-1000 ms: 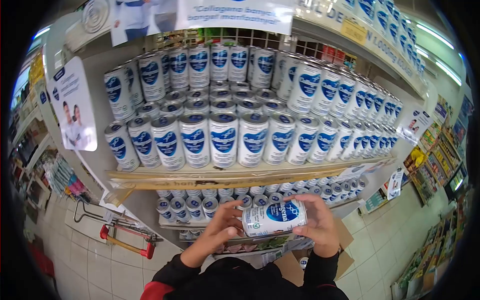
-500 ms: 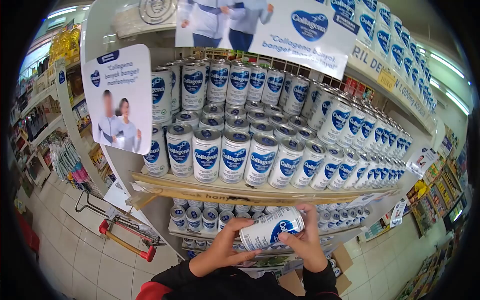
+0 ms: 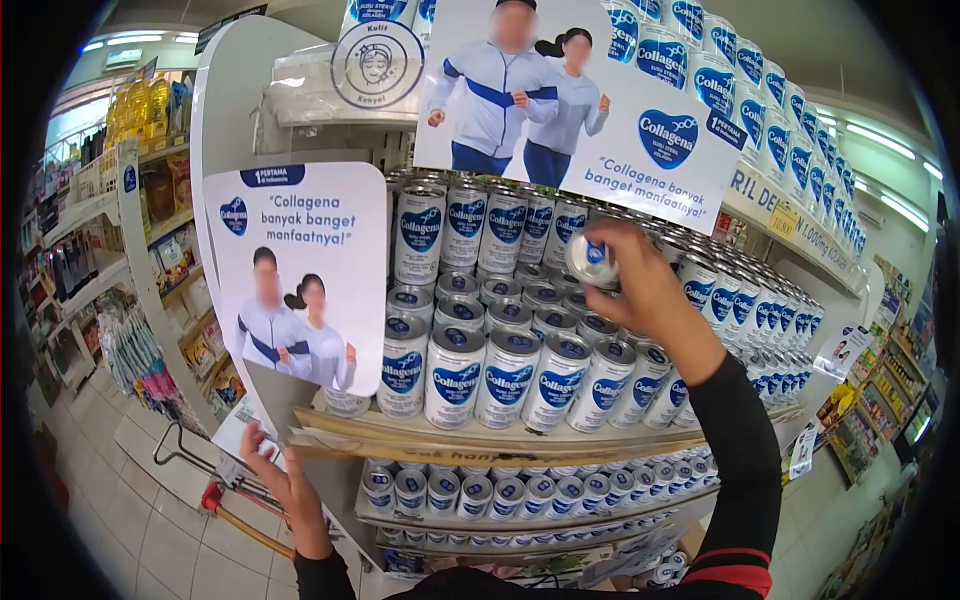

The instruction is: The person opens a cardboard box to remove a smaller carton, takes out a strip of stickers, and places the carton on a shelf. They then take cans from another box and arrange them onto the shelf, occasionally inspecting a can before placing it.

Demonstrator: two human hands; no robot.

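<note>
My right hand point(image 3: 645, 290) is raised toward the upper tier of stacked tins and grips a white and blue Collagena can point(image 3: 592, 259) end-on, its lid facing me. Around it stand several rows of the same cans point(image 3: 480, 372) on a cardboard-edged shelf point(image 3: 480, 447). Down at the lower left, my left hand point(image 3: 275, 470) hangs by the shelf's left corner with its fingers apart, holding nothing. Both arms wear black sleeves.
A rounded advert card point(image 3: 300, 270) juts out at the shelf's left, and a larger banner point(image 3: 590, 110) hangs above. More cans fill the lower shelf point(image 3: 520, 490). A red-handled trolley point(image 3: 215, 490) stands on the tiled floor at left. Aisle shelves run along both sides.
My right hand has lifted the can from chest height up to the upper stack. My left hand has let go of it and dropped to the lower left. The view has tilted upward.
</note>
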